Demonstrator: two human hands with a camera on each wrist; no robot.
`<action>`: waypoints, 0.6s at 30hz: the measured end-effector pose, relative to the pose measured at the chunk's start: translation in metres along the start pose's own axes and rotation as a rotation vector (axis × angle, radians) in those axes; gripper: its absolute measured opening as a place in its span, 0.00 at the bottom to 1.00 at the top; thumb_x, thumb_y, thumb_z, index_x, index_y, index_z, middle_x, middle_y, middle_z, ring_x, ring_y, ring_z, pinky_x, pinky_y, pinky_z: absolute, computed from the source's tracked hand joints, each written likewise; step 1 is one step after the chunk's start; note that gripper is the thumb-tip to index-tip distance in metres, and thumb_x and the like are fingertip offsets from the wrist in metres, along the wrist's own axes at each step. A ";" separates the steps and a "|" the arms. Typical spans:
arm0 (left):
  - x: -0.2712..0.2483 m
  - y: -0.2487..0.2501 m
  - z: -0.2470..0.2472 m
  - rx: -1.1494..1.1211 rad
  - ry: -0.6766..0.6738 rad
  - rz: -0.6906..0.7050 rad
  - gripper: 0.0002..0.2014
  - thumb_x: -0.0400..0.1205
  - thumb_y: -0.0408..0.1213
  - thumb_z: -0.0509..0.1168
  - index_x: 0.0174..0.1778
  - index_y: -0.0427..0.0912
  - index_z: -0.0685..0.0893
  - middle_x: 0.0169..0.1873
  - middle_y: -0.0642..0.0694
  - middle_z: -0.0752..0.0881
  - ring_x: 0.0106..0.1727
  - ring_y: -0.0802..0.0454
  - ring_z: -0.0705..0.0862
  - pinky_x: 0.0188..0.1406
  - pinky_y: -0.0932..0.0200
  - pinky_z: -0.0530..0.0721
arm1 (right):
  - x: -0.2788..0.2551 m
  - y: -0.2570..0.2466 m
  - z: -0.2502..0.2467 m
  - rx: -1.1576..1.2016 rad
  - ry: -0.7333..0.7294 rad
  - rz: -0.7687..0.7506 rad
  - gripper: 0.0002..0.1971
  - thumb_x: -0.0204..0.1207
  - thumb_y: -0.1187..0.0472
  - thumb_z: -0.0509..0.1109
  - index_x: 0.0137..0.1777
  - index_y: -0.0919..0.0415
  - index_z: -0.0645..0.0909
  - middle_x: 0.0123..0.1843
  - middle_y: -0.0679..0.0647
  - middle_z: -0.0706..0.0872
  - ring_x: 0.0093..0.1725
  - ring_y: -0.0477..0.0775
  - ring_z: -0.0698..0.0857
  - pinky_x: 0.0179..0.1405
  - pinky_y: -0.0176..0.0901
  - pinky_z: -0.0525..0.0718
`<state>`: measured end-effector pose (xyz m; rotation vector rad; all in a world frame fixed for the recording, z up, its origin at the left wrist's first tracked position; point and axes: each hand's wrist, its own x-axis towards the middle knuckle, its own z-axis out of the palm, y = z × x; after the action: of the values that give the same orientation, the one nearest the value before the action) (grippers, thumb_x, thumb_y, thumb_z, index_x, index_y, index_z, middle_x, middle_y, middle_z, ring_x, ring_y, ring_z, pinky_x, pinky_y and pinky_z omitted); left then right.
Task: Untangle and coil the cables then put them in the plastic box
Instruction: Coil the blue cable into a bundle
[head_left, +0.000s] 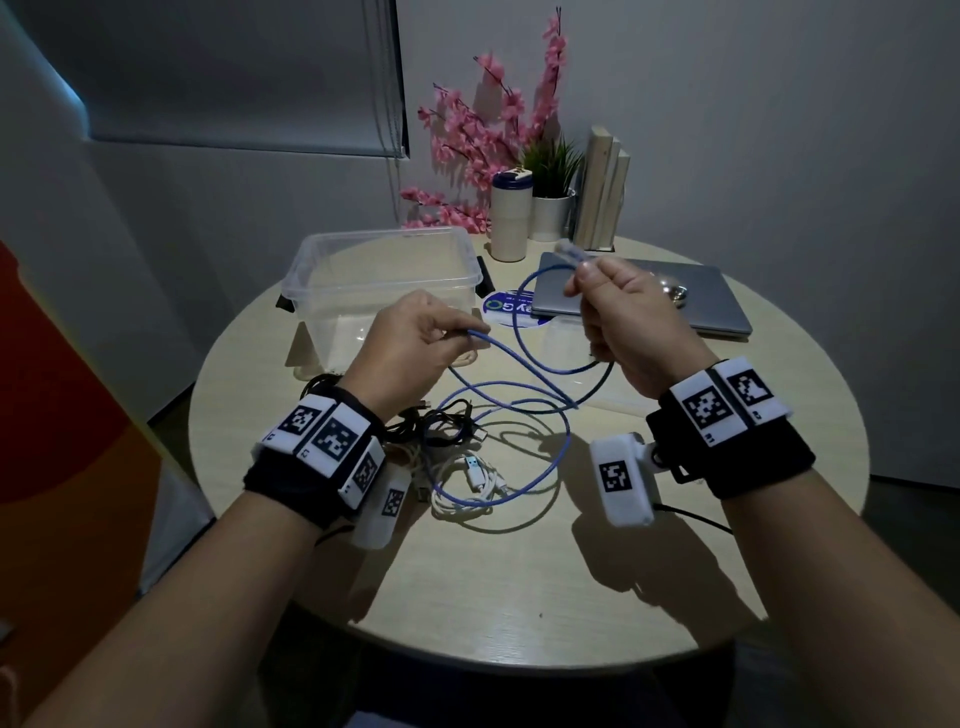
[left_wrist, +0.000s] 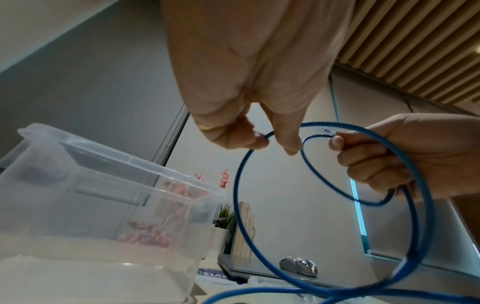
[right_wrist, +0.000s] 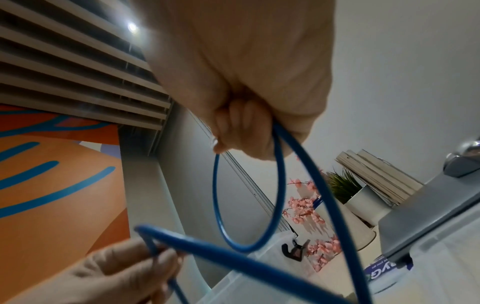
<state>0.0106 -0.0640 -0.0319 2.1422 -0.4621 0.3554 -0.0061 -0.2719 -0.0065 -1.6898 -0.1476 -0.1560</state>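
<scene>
Two grips grasp your blue cable.
Your left hand pinches it; right hand clasps loops. Disc reads "YGO".

My head camera looks forward and down over the round surface from close above. Each wrist camera sits low under its hand, tilted up toward ceiling and wall, very near my fingers. All three share the blue cable and clear box.

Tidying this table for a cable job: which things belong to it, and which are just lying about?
Job: blue cable, held by left hand and right hand; black cables; white cables; plastic box.
Lying about: laptop, tumbler, books, pink flowers.
</scene>
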 end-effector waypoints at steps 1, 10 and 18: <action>-0.001 0.005 0.000 -0.039 0.010 0.016 0.09 0.76 0.31 0.72 0.49 0.46 0.91 0.38 0.56 0.77 0.38 0.71 0.77 0.38 0.80 0.71 | -0.001 0.001 0.002 -0.013 -0.028 0.008 0.15 0.88 0.58 0.52 0.40 0.57 0.74 0.16 0.40 0.66 0.18 0.41 0.60 0.21 0.36 0.57; -0.005 0.019 0.003 -0.270 0.059 0.026 0.08 0.78 0.26 0.67 0.43 0.41 0.90 0.48 0.47 0.83 0.43 0.64 0.81 0.39 0.75 0.78 | -0.005 0.001 0.007 -0.007 -0.219 -0.011 0.13 0.87 0.57 0.54 0.47 0.63 0.75 0.24 0.46 0.61 0.21 0.43 0.58 0.20 0.33 0.59; 0.001 0.014 -0.005 -0.427 0.050 -0.122 0.19 0.78 0.16 0.62 0.54 0.46 0.80 0.41 0.45 0.85 0.46 0.51 0.87 0.49 0.67 0.83 | -0.004 -0.004 0.005 -0.154 -0.081 -0.142 0.14 0.86 0.57 0.57 0.42 0.56 0.80 0.35 0.50 0.75 0.32 0.46 0.73 0.27 0.37 0.72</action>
<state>0.0046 -0.0675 -0.0187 1.7327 -0.3407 0.2173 -0.0104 -0.2667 -0.0035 -1.8406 -0.3236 -0.2097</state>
